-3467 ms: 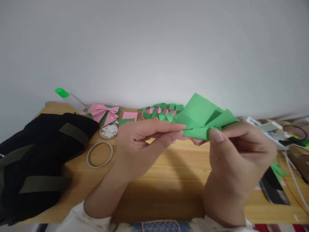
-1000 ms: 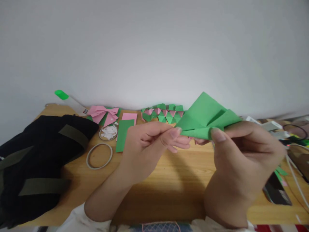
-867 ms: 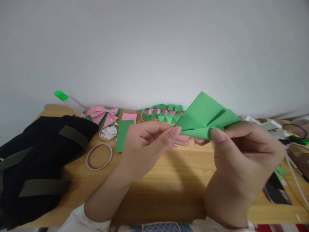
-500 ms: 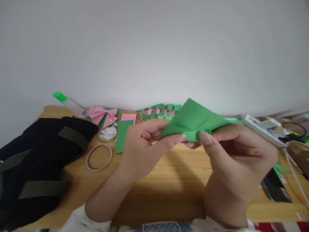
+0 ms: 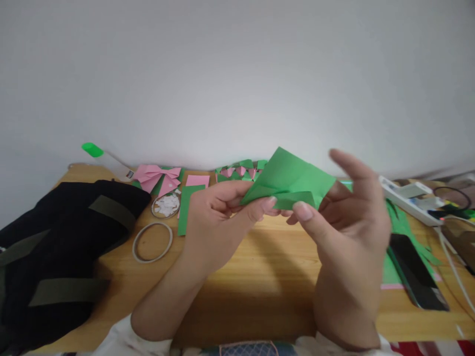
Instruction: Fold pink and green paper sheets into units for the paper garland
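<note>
Held up above the wooden table is a folded piece of green paper (image 5: 291,173), with a peak at its top and a narrow folded strip along its lower edge. My left hand (image 5: 218,222) pinches its left corner between thumb and fingers. At the lower right, the thumb of my right hand (image 5: 349,232) presses on the strip, with fingers behind the paper. The index finger of that hand is raised off the sheet, slightly blurred. Parts of the fingers behind the paper are hidden.
On the table (image 5: 256,282) lie a pink paper bow (image 5: 158,177), green paper (image 5: 186,207), pink-and-green folded pieces (image 5: 241,170), a tape ring (image 5: 152,242) and a ring of white scraps (image 5: 166,204). A black cloth (image 5: 63,237) covers the left; a phone (image 5: 417,272) and power strip (image 5: 408,198) stand right.
My right index finger has lifted off the paper and points up, and the right hand has shifted left. The green paper has moved slightly left, its lower strip showing more. My left hand keeps its pinch.
</note>
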Tool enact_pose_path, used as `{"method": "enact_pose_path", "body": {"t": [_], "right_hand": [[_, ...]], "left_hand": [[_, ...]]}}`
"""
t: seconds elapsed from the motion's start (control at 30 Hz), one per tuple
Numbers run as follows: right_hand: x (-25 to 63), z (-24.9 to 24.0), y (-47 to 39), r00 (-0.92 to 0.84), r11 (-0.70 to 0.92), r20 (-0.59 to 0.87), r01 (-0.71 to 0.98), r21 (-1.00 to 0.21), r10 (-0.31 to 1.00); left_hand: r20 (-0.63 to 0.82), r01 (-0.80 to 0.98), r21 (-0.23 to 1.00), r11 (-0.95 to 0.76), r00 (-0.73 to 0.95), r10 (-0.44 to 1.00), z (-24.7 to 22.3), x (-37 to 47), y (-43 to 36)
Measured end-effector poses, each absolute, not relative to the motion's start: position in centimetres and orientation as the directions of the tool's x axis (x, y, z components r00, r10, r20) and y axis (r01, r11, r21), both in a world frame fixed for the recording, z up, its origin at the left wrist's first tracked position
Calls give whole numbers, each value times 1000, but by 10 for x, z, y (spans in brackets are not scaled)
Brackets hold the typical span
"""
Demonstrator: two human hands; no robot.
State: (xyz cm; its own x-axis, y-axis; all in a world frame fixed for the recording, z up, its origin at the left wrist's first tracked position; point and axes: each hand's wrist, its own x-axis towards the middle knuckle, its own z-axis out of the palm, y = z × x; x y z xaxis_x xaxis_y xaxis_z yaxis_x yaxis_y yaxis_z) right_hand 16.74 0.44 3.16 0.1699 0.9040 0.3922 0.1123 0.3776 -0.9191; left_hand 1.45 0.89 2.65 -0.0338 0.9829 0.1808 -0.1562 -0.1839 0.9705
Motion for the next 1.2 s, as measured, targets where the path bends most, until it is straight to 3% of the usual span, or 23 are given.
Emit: {"method": "enact_pose_path", "body": {"t": [0.13, 0.4, 0.53, 0.67, 0.73, 0.9, 1.2], "right_hand": [[167, 32, 11, -58, 333, 332, 7, -943, 941], [174, 27, 16, -47, 239, 242, -55, -969, 969], [177, 25, 18, -34, 209, 214, -114, -971, 976], [178, 26, 19, -45, 177, 186, -158, -971, 981], [178, 26, 19, -69, 168, 180, -157, -973, 981], [178, 26, 19, -94, 178, 194, -156, -972, 976], [170, 30, 13, -10, 260, 260, -41, -965, 965]], "left_hand": [[154, -229, 962, -152, -8, 988, 25, 16, 11], [153, -258, 956, -137, 42, 987, 23, 15, 14], [370, -156, 919, -362, 21, 929, 20, 13, 8], [568, 172, 807, -566, 39, 822, 19, 12, 6], [570, 223, 795, -565, 44, 820, 20, 11, 7], [498, 131, 861, -491, -19, 867, 19, 11, 8], [421, 109, 906, -408, -159, 893, 18, 17, 9]]}}
